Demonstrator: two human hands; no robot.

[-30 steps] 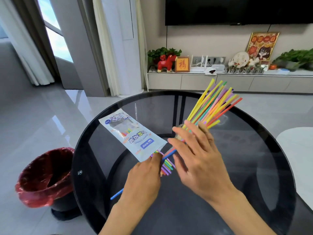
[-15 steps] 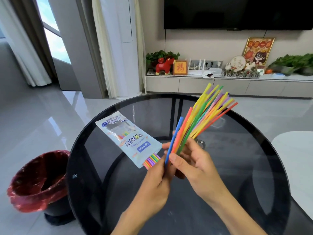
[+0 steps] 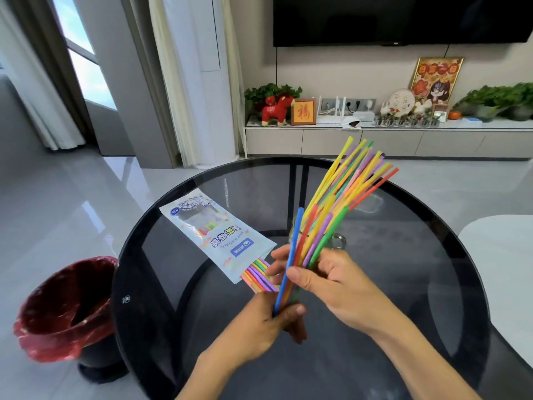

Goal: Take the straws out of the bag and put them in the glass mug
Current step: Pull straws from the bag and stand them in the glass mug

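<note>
Above the round dark glass table, both hands hold a small bundle of straws: thin, bright tubes in blue, red, yellow, purple and green, tilted up and to the right. The left hand pinches their lower ends; the right hand has its fingers closed round their middle. Behind them a fan of more straws stands in the mug, which is mostly hidden. The white printed bag lies flat to the left, straw ends poking from its near mouth.
</note>
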